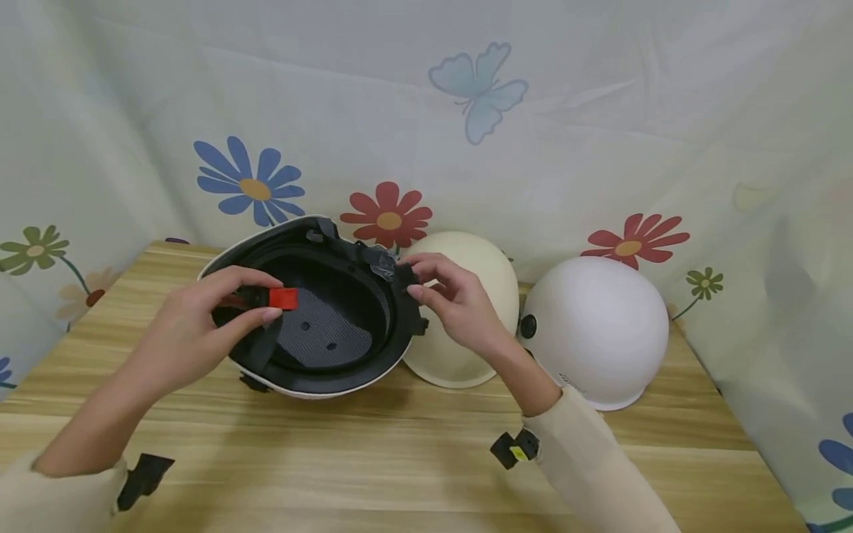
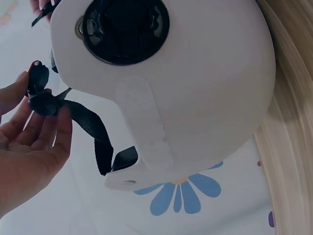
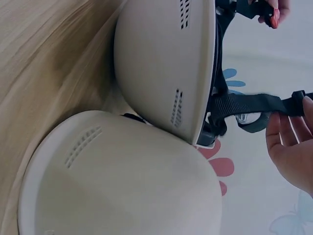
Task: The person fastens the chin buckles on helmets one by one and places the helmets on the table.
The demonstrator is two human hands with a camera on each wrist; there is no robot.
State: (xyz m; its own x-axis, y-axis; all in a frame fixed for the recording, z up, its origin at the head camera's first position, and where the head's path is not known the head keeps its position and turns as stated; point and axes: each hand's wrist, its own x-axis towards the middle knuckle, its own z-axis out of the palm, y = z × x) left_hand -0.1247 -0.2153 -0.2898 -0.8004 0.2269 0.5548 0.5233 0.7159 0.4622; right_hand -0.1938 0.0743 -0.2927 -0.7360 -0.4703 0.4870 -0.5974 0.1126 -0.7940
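Note:
A pale helmet [image 1: 326, 329] lies upside down on the table, its black padded inside facing up. My left hand [image 1: 193, 318] pinches a red and black strap buckle [image 1: 283, 298] between thumb and fingers above the helmet's left side. In the left wrist view a black strap [image 2: 93, 128] runs from that buckle down to the helmet rim. My right hand [image 1: 460, 303] holds the other black strap [image 3: 254, 104] with thumb and fingers at the right rim. A clear plastic-looking piece [image 1: 383, 264] sits beside those fingers. The strap's end is partly hidden by my right hand.
A cream helmet [image 1: 466, 363] sits dome up just right of the overturned one, partly behind my right hand. Farther right stands a white helmet [image 1: 600, 333], also dome up. The wooden table [image 1: 346, 459] ends at a flowered cloth [image 1: 573, 133] behind.

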